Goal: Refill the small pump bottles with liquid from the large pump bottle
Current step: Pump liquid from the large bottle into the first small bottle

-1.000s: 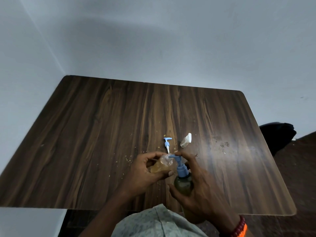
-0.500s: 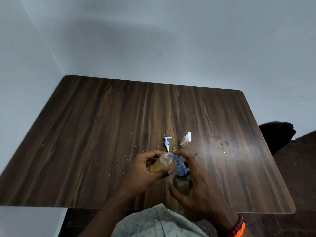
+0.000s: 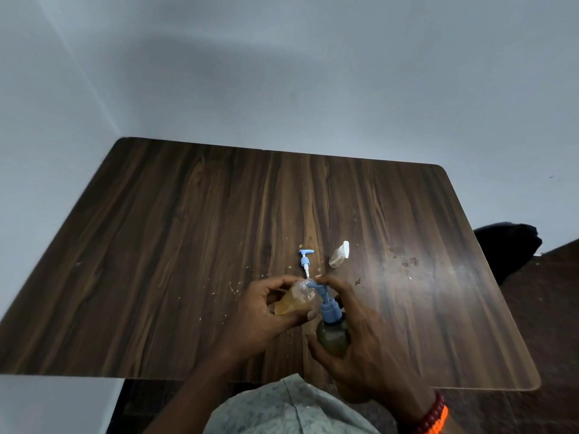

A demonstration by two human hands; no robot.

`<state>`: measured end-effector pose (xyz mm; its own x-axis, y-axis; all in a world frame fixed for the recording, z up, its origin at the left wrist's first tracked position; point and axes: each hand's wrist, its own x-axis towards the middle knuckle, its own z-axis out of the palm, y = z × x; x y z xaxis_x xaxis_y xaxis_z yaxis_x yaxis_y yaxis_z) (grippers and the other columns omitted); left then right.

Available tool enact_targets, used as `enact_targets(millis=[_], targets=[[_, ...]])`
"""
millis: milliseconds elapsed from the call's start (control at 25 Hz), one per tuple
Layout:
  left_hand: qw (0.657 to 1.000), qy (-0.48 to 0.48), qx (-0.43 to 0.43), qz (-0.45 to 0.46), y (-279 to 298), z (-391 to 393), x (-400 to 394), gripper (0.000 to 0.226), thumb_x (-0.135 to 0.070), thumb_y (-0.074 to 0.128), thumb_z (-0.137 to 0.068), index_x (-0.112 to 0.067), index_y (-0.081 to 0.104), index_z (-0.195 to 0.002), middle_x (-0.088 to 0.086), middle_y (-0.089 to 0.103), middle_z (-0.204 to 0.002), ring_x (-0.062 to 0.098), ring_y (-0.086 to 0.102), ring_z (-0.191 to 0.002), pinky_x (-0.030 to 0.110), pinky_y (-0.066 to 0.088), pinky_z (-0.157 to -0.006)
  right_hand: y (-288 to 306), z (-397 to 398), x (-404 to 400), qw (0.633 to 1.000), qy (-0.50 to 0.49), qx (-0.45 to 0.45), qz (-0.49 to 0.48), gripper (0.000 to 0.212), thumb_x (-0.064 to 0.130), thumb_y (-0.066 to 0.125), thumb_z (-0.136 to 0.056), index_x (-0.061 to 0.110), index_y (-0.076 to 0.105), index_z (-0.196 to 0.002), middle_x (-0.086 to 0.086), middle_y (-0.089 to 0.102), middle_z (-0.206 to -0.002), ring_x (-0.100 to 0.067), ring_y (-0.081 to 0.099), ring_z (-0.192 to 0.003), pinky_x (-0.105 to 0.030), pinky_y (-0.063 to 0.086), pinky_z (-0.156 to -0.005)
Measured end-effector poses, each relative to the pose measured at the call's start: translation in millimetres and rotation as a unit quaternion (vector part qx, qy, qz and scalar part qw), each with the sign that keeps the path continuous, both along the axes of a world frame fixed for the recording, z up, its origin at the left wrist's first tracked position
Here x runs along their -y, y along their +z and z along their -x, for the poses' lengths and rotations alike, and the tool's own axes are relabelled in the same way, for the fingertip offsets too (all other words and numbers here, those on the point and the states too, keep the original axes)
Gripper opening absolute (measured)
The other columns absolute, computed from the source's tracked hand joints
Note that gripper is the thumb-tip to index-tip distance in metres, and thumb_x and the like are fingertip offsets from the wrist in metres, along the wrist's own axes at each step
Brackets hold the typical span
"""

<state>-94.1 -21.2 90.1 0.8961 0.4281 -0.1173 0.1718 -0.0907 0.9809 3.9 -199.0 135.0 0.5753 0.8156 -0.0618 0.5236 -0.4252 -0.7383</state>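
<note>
Right hand (image 3: 366, 346): wrapping the large pump bottle (image 3: 332, 336), forefinger reaching its blue pump head (image 3: 326, 297).
Left hand (image 3: 266, 311): gripping the tilted small bottle (image 3: 294, 300), mouth meeting the spout.
Handling: likely light, slick, squeezable plastic; hold at mid-body.
Farther on the table (image 3: 156, 245): a loose small pump (image 3: 305, 260) and a second small bottle (image 3: 339, 258) are lying.

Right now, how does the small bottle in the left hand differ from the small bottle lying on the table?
The held small bottle is gripped by the left hand, tilted, with its pump off, under the large bottle's blue nozzle. The lying small bottle rests untouched on the table with a white top on. The held one shows amber liquid; the lying one looks nearly empty. Both are small and clear.
</note>
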Motion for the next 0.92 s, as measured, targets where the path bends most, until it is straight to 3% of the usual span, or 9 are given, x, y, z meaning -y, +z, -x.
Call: enact_targets(millis=[200, 360, 440, 600, 760, 920], targets=[[1.000, -0.009, -0.017, -0.009, -4.8, 1.3, 4.2, 0.046, -0.029, 0.092, -0.074, -0.027, 0.076, -0.117, -0.004, 0.078, -0.115, 0.019, 0.073, -0.112, 0.054, 0.060, -0.098, 2.1, -0.2, 0.9, 1.000, 0.003, 0.015, 0.000, 0.058, 0.034, 0.079, -0.085, 0.039, 0.039, -0.126, 0.021, 0.064, -0.100, 0.001, 0.065, -0.085, -0.025, 0.058, -0.080], [1.000, -0.001, -0.006, -0.001, 0.1, 0.6, 3.9, 0.054, -0.044, 0.088, -0.070, -0.023, 0.074, -0.119, -0.002, 0.077, -0.117, 0.021, 0.072, -0.114, 0.055, 0.059, -0.098, 1.7, -1.0, 1.7, 1.000, -0.004, 0.021, -0.006, 0.069, 0.035, 0.082, -0.083, 0.040, 0.037, -0.134, 0.029, 0.056, -0.104, 0.016, 0.060, -0.093, 0.001, 0.045, -0.081], [1.000, 0.001, -0.004, 0.001, 0.2, 0.6, 2.3, 0.051, -0.039, 0.089, -0.072, -0.022, 0.075, -0.118, -0.001, 0.078, -0.116, 0.021, 0.072, -0.112, 0.056, 0.059, -0.098, 1.7, -0.9, 2.8, 1.000, 0.006, 0.019, 0.011, 0.068, 0.038, 0.081, -0.084, 0.044, 0.035, -0.134, 0.031, 0.055, -0.106, 0.019, 0.057, -0.090, 0.004, 0.041, -0.081], [1.000, -0.007, -0.014, -0.003, -1.4, 0.7, 6.0, 0.046, -0.030, 0.093, -0.073, -0.025, 0.076, -0.116, -0.003, 0.079, -0.112, 0.018, 0.073, -0.109, 0.055, 0.060, -0.096, 4.6, -1.4, 1.7, 1.000, 0.011, 0.008, 0.027, 0.057, 0.036, 0.078, -0.087, 0.042, 0.037, -0.126, 0.019, 0.059, -0.114, 0.010, 0.058, -0.089, -0.002, 0.043, -0.080], [1.000, -0.002, 0.001, 0.007, 2.2, -0.3, 4.3, 0.047, -0.041, 0.089, -0.071, -0.028, 0.076, -0.114, -0.004, 0.079, -0.113, 0.018, 0.074, -0.109, 0.055, 0.061, -0.095, 7.0, -0.4, 1.4, 1.000, -0.005, 0.005, 0.015, 0.071, 0.035, 0.080, -0.085, 0.036, 0.034, -0.139, 0.024, 0.055, -0.112, 0.011, 0.056, -0.092, -0.001, 0.041, -0.088], [1.000, 0.000, 0.000, -0.003, 0.0, 0.8, 1.0, 0.043, -0.029, 0.092, -0.075, -0.026, 0.076, -0.114, -0.004, 0.079, -0.112, 0.017, 0.074, -0.109, 0.053, 0.061, -0.097, 8.9, -0.3, 1.6, 1.000, 0.004, 0.002, 0.025, 0.069, 0.037, 0.078, -0.087, 0.033, 0.036, -0.141, 0.018, 0.054, -0.121, 0.002, 0.057, -0.100, -0.009, 0.044, -0.094]])
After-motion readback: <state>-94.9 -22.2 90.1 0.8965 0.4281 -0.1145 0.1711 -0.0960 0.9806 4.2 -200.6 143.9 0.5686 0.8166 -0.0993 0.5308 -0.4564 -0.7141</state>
